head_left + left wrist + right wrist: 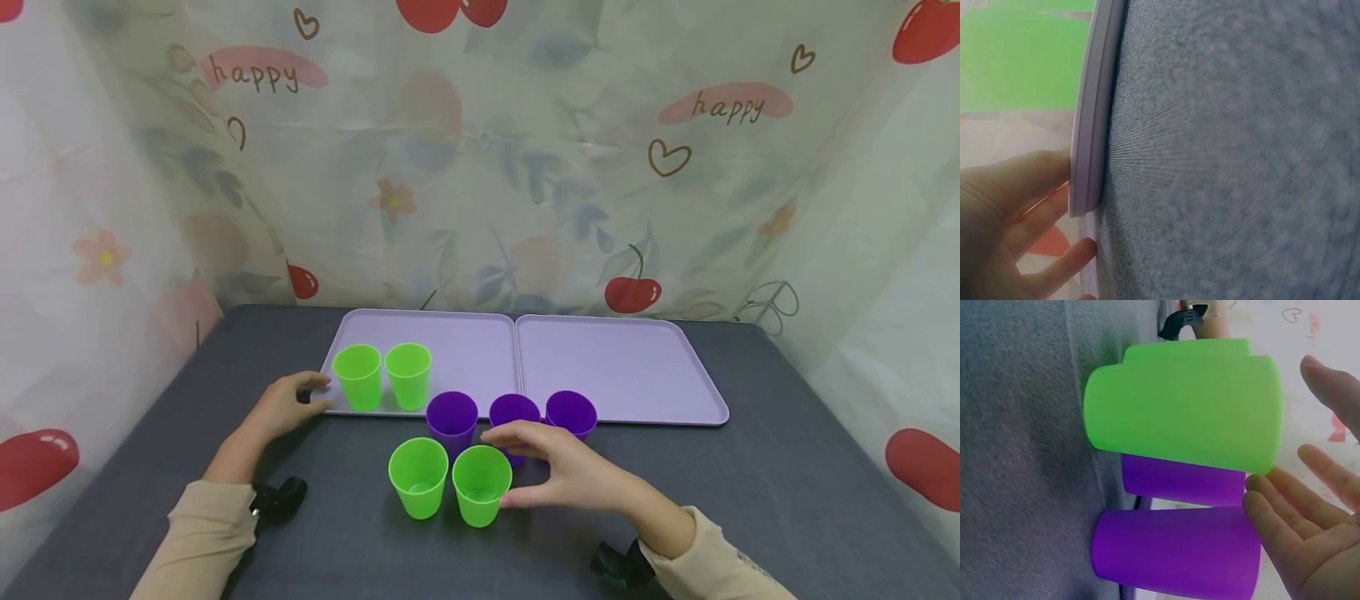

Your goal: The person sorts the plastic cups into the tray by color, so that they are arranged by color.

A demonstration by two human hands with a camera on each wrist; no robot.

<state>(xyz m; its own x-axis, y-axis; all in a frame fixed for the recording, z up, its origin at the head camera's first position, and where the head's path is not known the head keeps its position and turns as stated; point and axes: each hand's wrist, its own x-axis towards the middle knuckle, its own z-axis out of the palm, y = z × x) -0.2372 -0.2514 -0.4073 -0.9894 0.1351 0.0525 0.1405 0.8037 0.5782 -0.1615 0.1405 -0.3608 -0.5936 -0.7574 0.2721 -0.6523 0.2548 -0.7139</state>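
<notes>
At the front left corner of the left tray (465,350), my left hand (288,407) has its thumb and fingers spread, and the left wrist view shows the thumb against the tray edge (1091,125). Two green cups (358,379) stand upright on that tray's left part. My right hand (566,468) is held beside the nearer right green cup (480,487), thumb and fingers apart; in the right wrist view the thumb is clear of this green cup (1185,409), while fingertips are close to its rim. Another green cup (417,479) stands just left of it.
Three purple cups (452,421) stand in a row along the trays' front edge, partly behind my right hand and the near green cups. A second lilac tray (615,367) adjoins the first on the right. Patterned cloth (480,167) hangs behind the dark grey table (337,533).
</notes>
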